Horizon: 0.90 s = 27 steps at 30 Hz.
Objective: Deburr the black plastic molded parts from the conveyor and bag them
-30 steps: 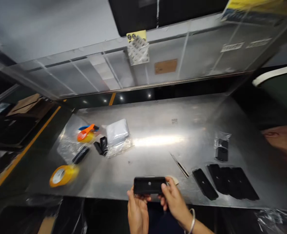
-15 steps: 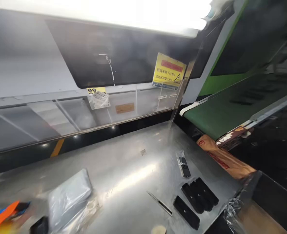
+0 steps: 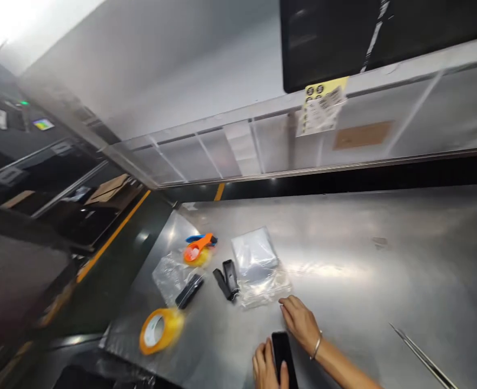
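At the lower edge my left hand (image 3: 266,366) grips a long black plastic part (image 3: 284,354), with the thumb across its top face. My right hand (image 3: 301,323), a bracelet at its wrist, has its fingers stretched out, low over the metal table. Its fingertips are by the lower right corner of a stack of clear plastic bags (image 3: 258,256); I cannot tell whether they touch it. Left of the stack lie two black parts (image 3: 227,280) side by side. A further black part (image 3: 189,290) rests by a crumpled clear bag (image 3: 171,275).
A roll of yellow tape (image 3: 161,330) stands at the table's left side. Behind it lies an orange and blue tape dispenser (image 3: 200,247). Metal tweezers (image 3: 423,356) are at the right. A clear panel (image 3: 271,146) runs along the back of the metal table (image 3: 344,232).
The view has swung left, bringing the table's left end, the tape and both hands into sight. The row of black parts and the conveyor at the right have left the view.
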### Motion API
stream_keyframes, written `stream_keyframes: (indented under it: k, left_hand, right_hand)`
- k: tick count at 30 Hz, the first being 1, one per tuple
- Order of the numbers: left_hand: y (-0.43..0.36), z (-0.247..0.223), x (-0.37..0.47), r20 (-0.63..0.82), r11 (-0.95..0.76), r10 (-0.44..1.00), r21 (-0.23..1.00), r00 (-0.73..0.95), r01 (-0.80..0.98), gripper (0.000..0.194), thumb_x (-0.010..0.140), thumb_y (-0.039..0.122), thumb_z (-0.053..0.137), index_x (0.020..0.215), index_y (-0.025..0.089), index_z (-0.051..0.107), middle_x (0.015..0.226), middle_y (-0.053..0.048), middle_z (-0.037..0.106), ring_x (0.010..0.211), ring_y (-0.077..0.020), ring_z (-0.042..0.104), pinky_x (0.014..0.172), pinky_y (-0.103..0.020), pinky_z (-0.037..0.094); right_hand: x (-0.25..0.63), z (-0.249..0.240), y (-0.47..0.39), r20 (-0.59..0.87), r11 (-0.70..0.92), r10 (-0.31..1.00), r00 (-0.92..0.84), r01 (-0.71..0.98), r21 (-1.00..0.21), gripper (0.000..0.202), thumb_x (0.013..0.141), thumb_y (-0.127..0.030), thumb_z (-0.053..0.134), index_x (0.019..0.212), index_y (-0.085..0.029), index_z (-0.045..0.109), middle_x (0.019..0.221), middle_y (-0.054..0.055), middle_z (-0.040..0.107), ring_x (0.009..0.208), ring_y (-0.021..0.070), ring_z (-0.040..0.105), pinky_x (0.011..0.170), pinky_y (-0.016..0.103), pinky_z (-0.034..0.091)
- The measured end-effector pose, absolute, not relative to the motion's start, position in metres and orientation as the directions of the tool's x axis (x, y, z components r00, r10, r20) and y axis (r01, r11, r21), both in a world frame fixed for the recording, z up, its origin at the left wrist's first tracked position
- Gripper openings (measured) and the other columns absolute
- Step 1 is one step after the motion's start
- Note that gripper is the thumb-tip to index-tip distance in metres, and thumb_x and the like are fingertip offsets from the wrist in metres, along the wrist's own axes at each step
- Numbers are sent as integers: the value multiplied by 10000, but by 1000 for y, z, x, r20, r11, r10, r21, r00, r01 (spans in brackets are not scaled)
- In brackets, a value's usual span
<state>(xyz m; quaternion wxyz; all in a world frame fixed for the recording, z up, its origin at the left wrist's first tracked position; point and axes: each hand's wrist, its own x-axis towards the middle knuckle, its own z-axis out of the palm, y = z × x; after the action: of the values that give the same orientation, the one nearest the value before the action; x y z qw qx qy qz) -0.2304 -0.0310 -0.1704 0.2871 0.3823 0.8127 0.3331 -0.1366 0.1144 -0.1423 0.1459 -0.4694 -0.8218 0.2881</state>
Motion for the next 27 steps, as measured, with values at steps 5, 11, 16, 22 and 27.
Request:
stream_keyframes:
  k: [5,11,16,22,27]
  left_hand:
    - [-15,-191,-258,-158,451,805,789,-571,417,368,850,264,400,1114,166,637,1102,-174,590,1099,-329,513,963,-474,374]
    - [35,-186,-305,-64,401,830,759,-553,514,419,827,226,468,1230,193,576,1047,-141,565,1011,-300,501,929,-448,383]
    - [80,-184,-324,7,409,823,687,-569,600,346,801,227,532,1128,234,644,903,-101,544,889,-275,480,843,-418,372]
    - [106,-175,-337,23,396,827,686,-562,611,220,840,204,483,787,230,695,767,-61,555,840,-245,487,817,-383,372]
    - [97,-165,-335,-11,358,834,771,-551,526,270,754,164,554,994,224,661,895,-71,586,916,-247,515,882,-390,395]
  right_hand:
    - [-187,-159,126,-25,585,729,-684,641,-498,156,900,-271,553,968,-147,617,953,26,650,848,156,630,757,359,527]
    - [-209,-183,124,-9,650,724,-690,687,-325,219,895,-241,559,1093,-152,592,1117,68,622,983,197,611,832,407,516]
    - [-207,-208,134,84,668,737,-671,703,-242,353,880,-211,577,1226,-164,522,1318,103,509,1170,262,516,920,475,468]
    - [-210,-226,155,115,680,728,-676,692,-244,220,896,-271,558,1089,-172,593,1145,65,609,986,196,604,847,420,505]
    - [-201,-229,153,150,675,725,-672,652,-344,177,907,-271,539,1040,-178,608,1084,51,628,933,172,613,818,388,515]
